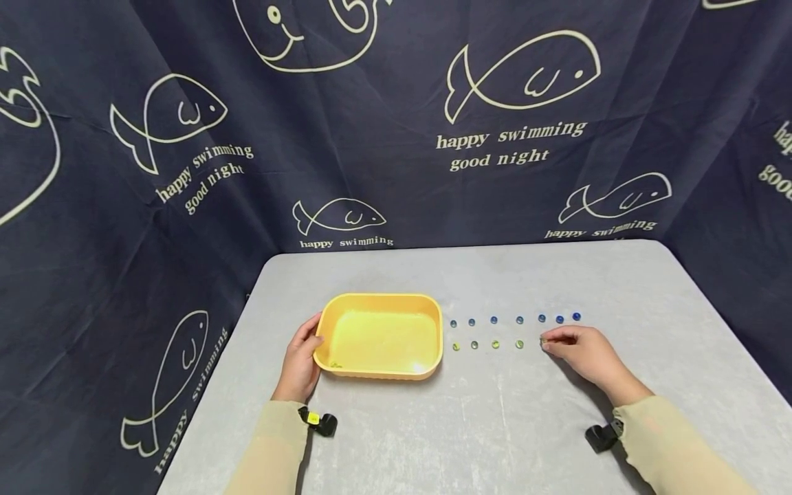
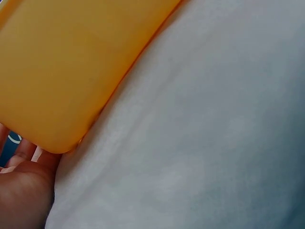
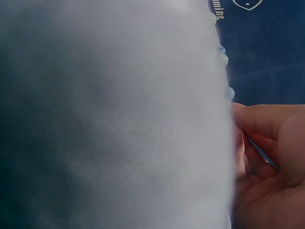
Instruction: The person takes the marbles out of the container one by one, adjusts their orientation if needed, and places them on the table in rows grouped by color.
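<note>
A yellow plastic basin (image 1: 379, 375) sits on the table. My left hand (image 1: 300, 364) grips its left wall, thumb over the rim and fingers outside; the left wrist view shows fingers under the basin's corner (image 2: 52, 95). To the right of the basin, my right hand (image 1: 581, 352) pinches a small glass marble (image 1: 542, 342) between thumb and fingertips, low at the tabletop. That marble is mostly covered by the fingers. It is at the right end of a row of green-yellow marbles (image 1: 496, 344). Behind them runs a row of blue marbles (image 1: 493, 320).
The grey table (image 1: 433, 440) extends in front of the basin and both rows. A dark blue curtain (image 1: 408, 151) with fish drawings hangs behind the table and along its sides. Each wrist carries a small black camera, such as the right one (image 1: 601, 436).
</note>
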Demonstrator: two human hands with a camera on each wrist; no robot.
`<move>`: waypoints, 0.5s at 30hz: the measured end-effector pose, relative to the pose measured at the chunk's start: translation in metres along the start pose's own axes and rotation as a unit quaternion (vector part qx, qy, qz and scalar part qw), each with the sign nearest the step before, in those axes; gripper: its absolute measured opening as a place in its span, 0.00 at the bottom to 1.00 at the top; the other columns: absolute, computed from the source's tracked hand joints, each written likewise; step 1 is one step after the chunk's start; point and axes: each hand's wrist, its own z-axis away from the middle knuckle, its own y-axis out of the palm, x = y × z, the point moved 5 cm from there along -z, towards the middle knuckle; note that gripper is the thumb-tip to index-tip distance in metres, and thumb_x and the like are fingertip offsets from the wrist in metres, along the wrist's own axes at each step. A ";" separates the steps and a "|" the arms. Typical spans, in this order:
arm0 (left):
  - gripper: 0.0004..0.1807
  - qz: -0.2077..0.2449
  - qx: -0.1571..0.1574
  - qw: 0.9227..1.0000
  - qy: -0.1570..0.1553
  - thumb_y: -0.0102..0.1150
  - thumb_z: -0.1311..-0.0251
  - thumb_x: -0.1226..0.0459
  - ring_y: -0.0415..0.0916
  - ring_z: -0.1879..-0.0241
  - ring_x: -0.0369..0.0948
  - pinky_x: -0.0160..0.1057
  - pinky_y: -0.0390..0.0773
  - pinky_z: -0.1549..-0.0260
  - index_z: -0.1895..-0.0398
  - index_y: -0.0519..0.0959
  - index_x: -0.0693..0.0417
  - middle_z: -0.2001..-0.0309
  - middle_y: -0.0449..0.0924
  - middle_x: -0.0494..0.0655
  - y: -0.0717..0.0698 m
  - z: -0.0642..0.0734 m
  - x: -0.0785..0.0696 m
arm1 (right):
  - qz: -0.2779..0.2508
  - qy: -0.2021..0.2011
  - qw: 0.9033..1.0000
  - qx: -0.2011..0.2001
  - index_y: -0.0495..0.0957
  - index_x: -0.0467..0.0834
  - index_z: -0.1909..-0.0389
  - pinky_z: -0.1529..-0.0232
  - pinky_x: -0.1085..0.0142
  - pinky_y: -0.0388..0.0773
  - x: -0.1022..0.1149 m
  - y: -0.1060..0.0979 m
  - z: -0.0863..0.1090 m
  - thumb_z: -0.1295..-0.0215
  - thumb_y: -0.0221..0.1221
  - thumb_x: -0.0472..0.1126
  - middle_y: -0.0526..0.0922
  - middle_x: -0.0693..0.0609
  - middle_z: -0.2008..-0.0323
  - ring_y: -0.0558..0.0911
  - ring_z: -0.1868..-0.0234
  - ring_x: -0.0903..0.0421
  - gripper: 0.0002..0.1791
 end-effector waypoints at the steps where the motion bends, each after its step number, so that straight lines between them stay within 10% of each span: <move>1: 0.30 -0.001 0.000 1.000 0.001 0.45 0.30 0.76 0.62 0.27 0.46 0.38 0.73 0.35 0.25 0.66 0.60 0.26 0.63 0.51 0.000 0.000 0.000 | 0.003 -0.002 1.000 0.002 0.89 0.40 0.56 0.60 0.66 0.79 0.000 0.000 0.000 0.36 0.70 0.40 0.88 0.44 0.57 0.83 0.59 0.54 0.10; 15: 0.30 -0.002 -0.002 1.000 -0.003 0.45 0.31 0.76 0.62 0.28 0.45 0.37 0.73 0.36 0.25 0.67 0.59 0.26 0.64 0.50 -0.001 0.000 0.001 | -0.013 -0.001 1.000 -0.001 0.88 0.37 0.54 0.65 0.69 0.78 -0.001 0.004 0.001 0.38 0.72 0.37 0.87 0.50 0.64 0.81 0.66 0.61 0.13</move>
